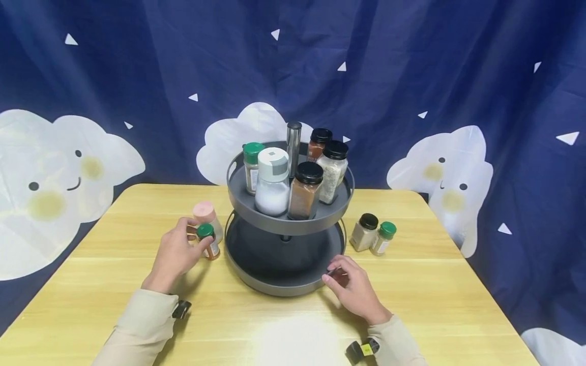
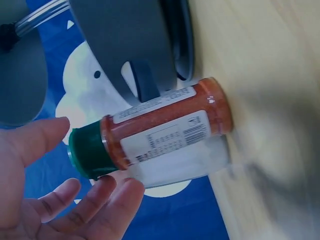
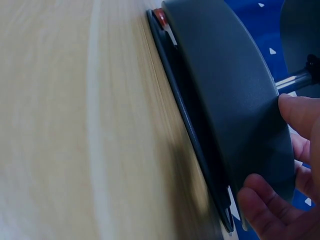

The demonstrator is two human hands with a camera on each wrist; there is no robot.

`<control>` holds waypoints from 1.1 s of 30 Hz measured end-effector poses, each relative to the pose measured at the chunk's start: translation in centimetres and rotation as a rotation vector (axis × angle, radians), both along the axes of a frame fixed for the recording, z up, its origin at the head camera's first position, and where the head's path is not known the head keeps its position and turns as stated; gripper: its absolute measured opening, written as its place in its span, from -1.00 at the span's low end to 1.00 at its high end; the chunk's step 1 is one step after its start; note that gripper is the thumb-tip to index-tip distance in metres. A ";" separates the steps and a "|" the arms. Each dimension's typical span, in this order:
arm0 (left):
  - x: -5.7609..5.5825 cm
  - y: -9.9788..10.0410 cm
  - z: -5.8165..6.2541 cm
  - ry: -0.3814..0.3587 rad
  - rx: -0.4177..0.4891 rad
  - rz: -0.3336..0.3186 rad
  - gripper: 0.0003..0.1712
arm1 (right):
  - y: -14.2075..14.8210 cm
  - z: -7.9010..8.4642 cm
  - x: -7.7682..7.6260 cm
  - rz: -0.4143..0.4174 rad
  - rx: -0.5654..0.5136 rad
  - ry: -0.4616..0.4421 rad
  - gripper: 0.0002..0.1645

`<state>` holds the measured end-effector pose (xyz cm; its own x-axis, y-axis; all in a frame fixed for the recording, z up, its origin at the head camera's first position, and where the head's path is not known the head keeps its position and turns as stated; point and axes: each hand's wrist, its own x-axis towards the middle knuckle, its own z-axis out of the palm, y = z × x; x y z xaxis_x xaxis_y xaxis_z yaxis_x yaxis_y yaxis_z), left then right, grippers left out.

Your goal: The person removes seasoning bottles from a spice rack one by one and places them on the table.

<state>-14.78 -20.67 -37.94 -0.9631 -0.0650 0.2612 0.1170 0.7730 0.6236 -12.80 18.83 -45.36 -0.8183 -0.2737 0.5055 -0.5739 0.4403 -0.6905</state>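
Note:
On the table to the left stands a small spice jar [image 2: 165, 125] with a green cap, reddish contents and a white barcode label. My left hand [image 1: 180, 251] is at its cap, thumb on one side and loosely bent fingers on the other, with the thumb tip just off the cap in the left wrist view. A two-tier dark grey turntable [image 1: 279, 291] stands in the middle. My right hand [image 1: 354, 287] grips the lower tray's rim at its front right, some fingertips against the outer wall [image 3: 240, 100] and others over the edge.
A pink-capped shaker [image 1: 205, 212] stands right behind the green-capped jar. The upper tray [image 1: 274, 223] carries several spice jars around a metal post [image 1: 293, 147]. Right of the turntable stand a black-capped jar [image 1: 364, 234] and another green-capped jar [image 1: 383, 239]. A blue curtain [image 1: 366, 51] hangs behind.

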 end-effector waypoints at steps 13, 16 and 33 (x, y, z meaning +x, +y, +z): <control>1.2 1.4 1.9 0.202 0.000 0.019 -0.59 | -0.1 0.5 0.1 0.001 -0.015 0.026 -0.77; 1.6 2.1 2.1 0.252 0.016 -0.006 -0.61 | -0.1 0.4 0.0 0.009 -0.019 0.025 -0.78; 2.5 6.1 0.0 0.200 -0.022 -0.140 -0.60 | -0.3 0.3 0.1 -0.002 0.003 0.005 -0.77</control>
<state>-12.31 -14.59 -37.89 -0.8913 0.0729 0.4476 0.3431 0.7537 0.5605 -12.74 18.55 -45.04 -0.8160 -0.2741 0.5089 -0.5768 0.4435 -0.6860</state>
